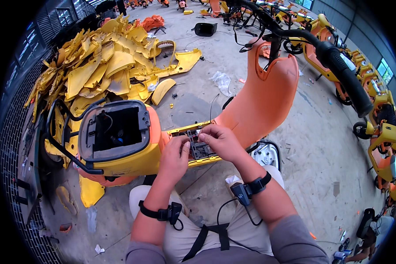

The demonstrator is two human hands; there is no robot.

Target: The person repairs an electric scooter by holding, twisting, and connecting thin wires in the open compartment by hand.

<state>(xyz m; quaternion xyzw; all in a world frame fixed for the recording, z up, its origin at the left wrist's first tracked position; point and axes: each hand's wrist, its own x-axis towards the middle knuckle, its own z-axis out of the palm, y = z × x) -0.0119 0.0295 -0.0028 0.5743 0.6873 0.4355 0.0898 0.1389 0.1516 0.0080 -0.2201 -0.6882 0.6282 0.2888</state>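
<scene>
In front of me stands a yellow and orange electric scooter (127, 169) with its footboard compartment (201, 152) uncovered, showing dark parts and wiring inside a yellow frame. My left hand (175, 155) is at the compartment's left part, fingers pressed together; anything in them is too small to make out. Over the right part, my right hand (222, 140) has its thumb and fingers closed in a pinch, with what they hold hidden. The two hands are a short way apart. An open black seat bucket (119, 130) is left of them, and the orange front panel (262, 103) rises to the right.
A heap of yellow body panels (103, 66) lies at the far left. The handlebar (334, 61) juts in from the upper right. Rows of scooters (385, 145) line the right side. Crumpled plastic (221, 82) and scraps lie on the concrete floor. A person (369, 240) shows at the lower right.
</scene>
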